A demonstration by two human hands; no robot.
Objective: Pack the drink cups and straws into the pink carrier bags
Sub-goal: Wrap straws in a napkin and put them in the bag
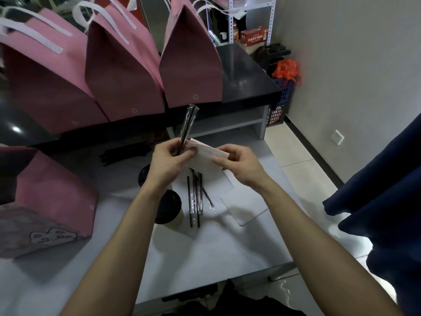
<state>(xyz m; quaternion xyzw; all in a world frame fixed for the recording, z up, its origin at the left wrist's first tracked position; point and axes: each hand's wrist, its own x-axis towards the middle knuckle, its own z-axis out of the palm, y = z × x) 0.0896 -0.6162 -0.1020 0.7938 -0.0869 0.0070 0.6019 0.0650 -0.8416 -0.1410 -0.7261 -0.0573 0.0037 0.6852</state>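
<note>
From the head camera, your left hand (169,156) pinches a small bundle of wrapped black straws (187,127) near their lower ends, so they stand up and lean slightly toward the pink carrier bags. Your right hand (237,166) pinches the corner of a white paper sleeve (206,157), which touches your left fingers just beside the straws. Neither grip is spread; both close lightly on what they hold. More loose straws (194,199) lie on the white worktop (205,247) under your hands, next to a cup with a black lid (169,207); a second black lid (144,175) shows behind your left wrist. Three closed pink bags (123,71) stand in a row on the dark counter (246,74) beyond, and a fourth pink bag (54,197) sits on the worktop to your left. The straws are light and stiff, but their clear wrappers look slick, so hold them as one bunch low down, where you have them now, or they may fan out and slip. The paper sleeve is thin and floppy; it will likely crease if you squeeze it, so keep hold of an edge. The cup is likely the heaviest and most spill-prone piece: take it round the body below the lid, upright, rather than by the lid itself.
</note>
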